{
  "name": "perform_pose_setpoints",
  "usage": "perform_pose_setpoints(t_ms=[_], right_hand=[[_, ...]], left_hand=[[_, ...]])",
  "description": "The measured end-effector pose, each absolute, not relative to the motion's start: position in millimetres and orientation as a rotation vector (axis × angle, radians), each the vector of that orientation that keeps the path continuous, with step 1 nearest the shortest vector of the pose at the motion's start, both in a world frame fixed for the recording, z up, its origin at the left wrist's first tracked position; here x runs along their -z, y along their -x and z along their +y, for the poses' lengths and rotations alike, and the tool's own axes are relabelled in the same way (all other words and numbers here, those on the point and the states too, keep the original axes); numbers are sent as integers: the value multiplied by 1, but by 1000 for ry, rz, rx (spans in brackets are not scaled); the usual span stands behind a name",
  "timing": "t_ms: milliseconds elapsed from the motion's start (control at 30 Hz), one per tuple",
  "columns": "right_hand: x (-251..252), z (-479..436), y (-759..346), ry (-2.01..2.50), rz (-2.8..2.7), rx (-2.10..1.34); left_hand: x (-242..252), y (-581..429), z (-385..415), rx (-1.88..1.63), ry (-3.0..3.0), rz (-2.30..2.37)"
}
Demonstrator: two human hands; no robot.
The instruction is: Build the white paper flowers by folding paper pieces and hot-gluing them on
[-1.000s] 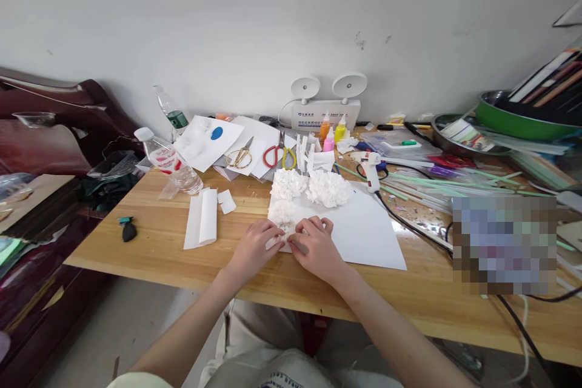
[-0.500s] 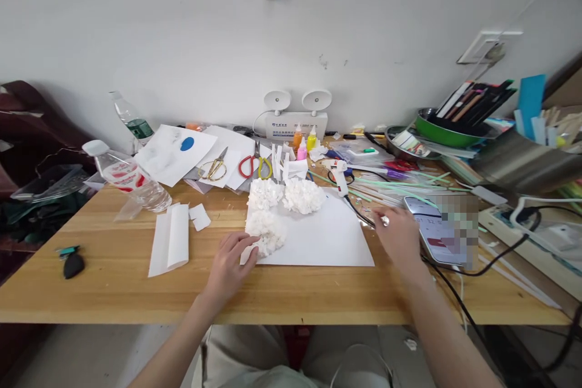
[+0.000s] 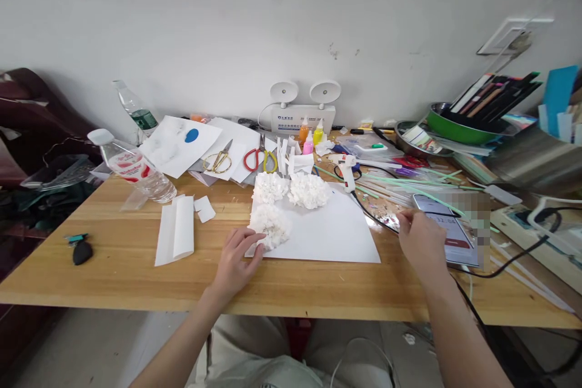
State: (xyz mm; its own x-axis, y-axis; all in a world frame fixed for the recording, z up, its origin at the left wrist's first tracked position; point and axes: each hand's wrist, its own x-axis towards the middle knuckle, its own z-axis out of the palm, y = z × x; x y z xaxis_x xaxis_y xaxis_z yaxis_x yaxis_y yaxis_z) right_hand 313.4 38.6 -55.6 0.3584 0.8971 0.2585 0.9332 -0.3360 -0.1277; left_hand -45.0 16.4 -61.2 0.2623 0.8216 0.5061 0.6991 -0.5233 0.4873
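Observation:
My left hand [image 3: 237,257] lies flat on the wooden table [image 3: 113,267], fingers spread, its fingertips touching the nearest of three white fluffy paper flowers [image 3: 271,224]. That flower sits on the front left corner of a white paper sheet [image 3: 331,233]. The other two flowers [image 3: 291,189] rest at the sheet's far edge. My right hand [image 3: 422,241] is at the left edge of a phone [image 3: 448,231], fingers curled toward its corner; what they grip I cannot make out.
A folded white paper [image 3: 175,236] lies left of my hand. Scissors [image 3: 257,159], a glue gun [image 3: 346,171], small paint bottles [image 3: 311,133], water bottles [image 3: 136,167], green sticks [image 3: 400,185] and black cables [image 3: 500,270] crowd the back and right. A black key fob [image 3: 80,251] lies far left.
My right hand left the flower and moved right to the phone. My left hand stayed by the nearest flower. The view turned to the right.

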Motion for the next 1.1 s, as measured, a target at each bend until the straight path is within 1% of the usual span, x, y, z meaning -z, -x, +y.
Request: perform_pose_setpoints(t_ms=[67,100,200,267,367,567,1100], right_hand=[[47,23,-285,2151,-1495,104],[43,13,-267,2017,-1509,-11],[40,-15,-205,1690,-1697,-440],[44,-28,-171,1561,-1792,-558],[54,-34,-142,1481,-1874,-577],[65,-28,-130,1553,-1880,-497],[70,-21,-118,1687,-1861,-571]], left_hand=[[63,45,16,-1081,-2390,1442],[63,45,16,-1062,-2403,1450],[63,43,15,-986,-2426,1490],[61,42,15,-936,-2430,1522],[59,41,15,-908,-2421,1557],[62,40,17,-903,-2399,1543],[63,40,18,-926,-2399,1477]])
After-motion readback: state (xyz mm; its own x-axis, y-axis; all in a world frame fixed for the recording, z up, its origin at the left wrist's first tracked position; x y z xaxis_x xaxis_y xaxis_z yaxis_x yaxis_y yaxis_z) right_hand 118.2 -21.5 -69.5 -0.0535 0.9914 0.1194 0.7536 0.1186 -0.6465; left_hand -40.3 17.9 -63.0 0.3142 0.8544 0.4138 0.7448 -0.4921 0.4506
